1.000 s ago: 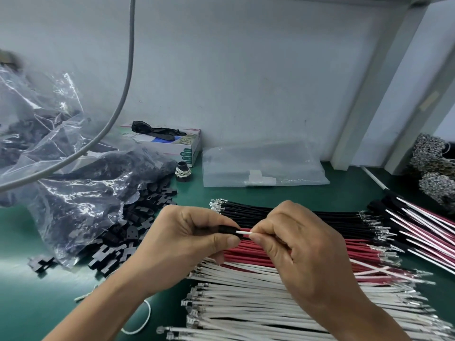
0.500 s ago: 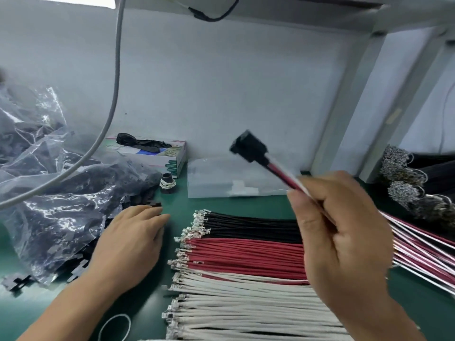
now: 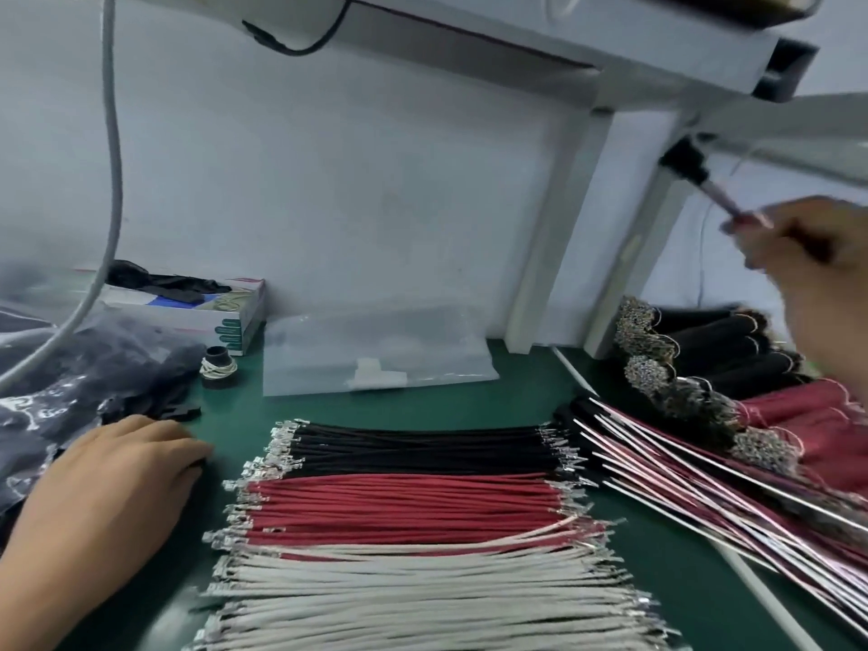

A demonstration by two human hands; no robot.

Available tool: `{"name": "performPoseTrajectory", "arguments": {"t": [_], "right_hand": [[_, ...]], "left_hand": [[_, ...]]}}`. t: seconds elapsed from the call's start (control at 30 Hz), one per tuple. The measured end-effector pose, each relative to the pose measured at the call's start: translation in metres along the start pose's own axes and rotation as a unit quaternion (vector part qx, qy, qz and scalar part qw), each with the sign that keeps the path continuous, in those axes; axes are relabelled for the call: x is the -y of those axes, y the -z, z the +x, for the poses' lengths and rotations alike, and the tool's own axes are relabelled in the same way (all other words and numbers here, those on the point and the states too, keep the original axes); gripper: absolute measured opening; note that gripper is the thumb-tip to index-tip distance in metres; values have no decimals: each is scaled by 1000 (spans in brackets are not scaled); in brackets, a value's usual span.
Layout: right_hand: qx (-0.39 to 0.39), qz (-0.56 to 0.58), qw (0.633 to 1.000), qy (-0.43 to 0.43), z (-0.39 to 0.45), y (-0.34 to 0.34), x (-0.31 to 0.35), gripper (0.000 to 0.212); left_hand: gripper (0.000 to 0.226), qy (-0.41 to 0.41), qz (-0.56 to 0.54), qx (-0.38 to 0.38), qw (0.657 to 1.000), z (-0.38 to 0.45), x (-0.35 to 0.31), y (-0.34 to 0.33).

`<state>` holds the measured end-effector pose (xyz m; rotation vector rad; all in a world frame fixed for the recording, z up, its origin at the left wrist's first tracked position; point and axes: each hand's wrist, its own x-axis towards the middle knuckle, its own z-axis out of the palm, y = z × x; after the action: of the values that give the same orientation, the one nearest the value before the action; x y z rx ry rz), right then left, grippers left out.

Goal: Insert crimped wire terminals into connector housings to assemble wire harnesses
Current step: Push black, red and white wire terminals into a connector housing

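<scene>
My right hand (image 3: 798, 246) is raised at the far right and grips the wires of an assembled harness (image 3: 718, 199), whose black connector housing (image 3: 683, 164) points up and left. My left hand (image 3: 117, 481) lies palm down on the green mat, fingertips touching loose black housings (image 3: 155, 408) beside the plastic bag. Rows of crimped wires lie in front of me: black (image 3: 422, 451), red (image 3: 404, 507) and white (image 3: 422, 599). What the left fingers hold, if anything, is hidden.
A clear bag of black housings (image 3: 70, 392) fills the left. Finished harnesses (image 3: 704, 491) and bundled wire stock (image 3: 704, 350) sit at the right. A flat plastic bag (image 3: 375, 350), a glove box (image 3: 188, 307) and a small spool (image 3: 218, 364) stand near the wall. A grey cable (image 3: 110, 180) hangs at left.
My right hand has carried the assembled harness up and to the far right. My left hand left the harness and dropped onto the loose housings by the bag.
</scene>
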<state>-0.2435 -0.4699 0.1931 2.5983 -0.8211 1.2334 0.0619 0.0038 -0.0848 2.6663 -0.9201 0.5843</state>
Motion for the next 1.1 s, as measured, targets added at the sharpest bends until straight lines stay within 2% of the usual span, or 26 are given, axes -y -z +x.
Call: {"name": "performPoseTrajectory", "arguments": {"t": [0.03,0.07,0.13,0.27,0.33,0.43,0.5,0.53,0.63,0.77,0.93,1.1], "right_hand": [[30,1,999,38,-35,-16,10,12],[68,-18,997,27,-36,-24,23,14],[188,-45,980,41,-76,-63,10,20],[306,-110,946,9,-101,-106,-17,30],[300,-74,951,-14,-115,-114,-20,32],[190,-31,981,-24,-111,-111,-10,28],[130,46,990,10,-109,-108,18,17],[124,105,986,31,-108,-105,40,13],[184,265,942,96,-111,-108,113,13],[283,300,896,166,-125,-132,194,12],[327,217,906,158,-131,-169,227,29],[329,225,905,148,-128,-178,229,10]], "left_hand": [[29,-11,-16,13,1000,-1,5,-3],[32,-24,-15,0,1000,-1,9,-7],[33,-17,-11,1,1000,-3,8,-6],[20,-24,-10,-18,1000,-2,-21,21],[14,-26,-5,-22,999,-2,-42,40],[21,13,-32,-39,999,-3,-68,61],[20,35,-59,-71,995,-2,-78,67],[19,41,-77,-85,993,-2,-82,69],[23,52,-138,-112,983,-4,-88,72],[22,68,-213,-138,965,-6,-87,71],[27,152,-343,-150,915,-5,-80,61],[29,216,-458,-147,849,-1,-80,59]]}}
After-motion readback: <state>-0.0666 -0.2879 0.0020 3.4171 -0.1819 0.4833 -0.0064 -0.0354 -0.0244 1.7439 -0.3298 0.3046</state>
